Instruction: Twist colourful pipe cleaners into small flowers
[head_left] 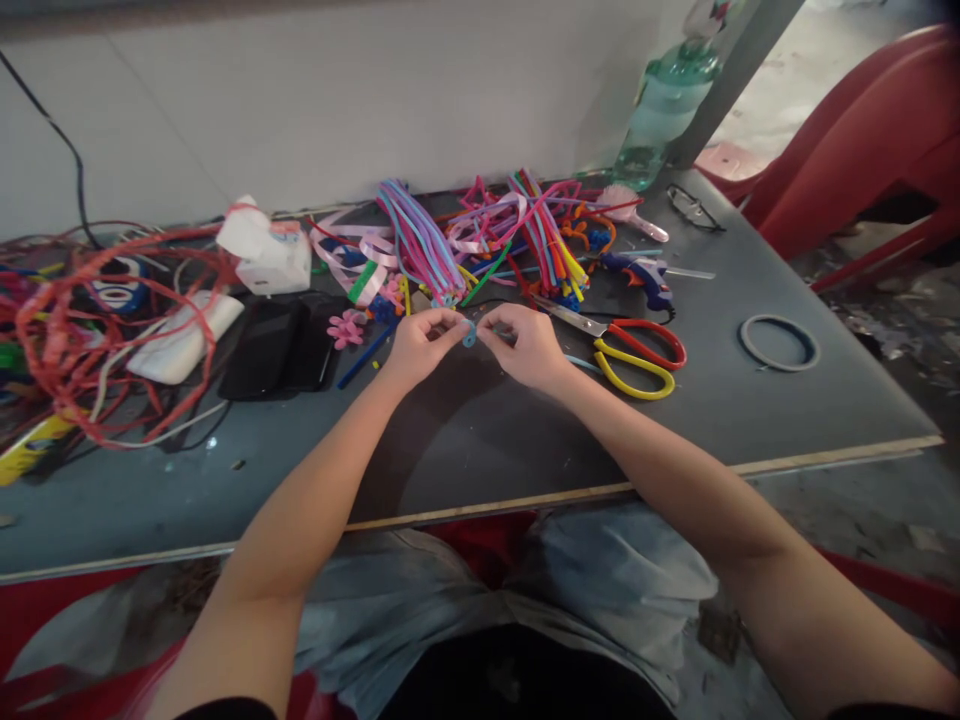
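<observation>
A small light-blue pipe cleaner coil (469, 334) is held over the table's middle, between the fingertips of both hands. My left hand (424, 348) pinches its left side with thumb and forefinger. From the right, my right hand (525, 345) closes its fingertips on the other edge, the rest of its fingers curled in. Just beyond the hands lies a bundle of pink, lilac and blue pipe cleaners (424, 240). Scissors (637, 355) with one red and one yellow handle rest right of my right hand. A pink pipe cleaner flower (346, 329) lies left of my left hand.
Further right are a blue glue gun (645, 275), a pink hairbrush (634, 212), glasses (694, 208), a grey ring (780, 343) and a green bottle (664, 115). Leftward lie dark phones (266, 350), a white box (274, 262) and tangled red cord (67, 330).
</observation>
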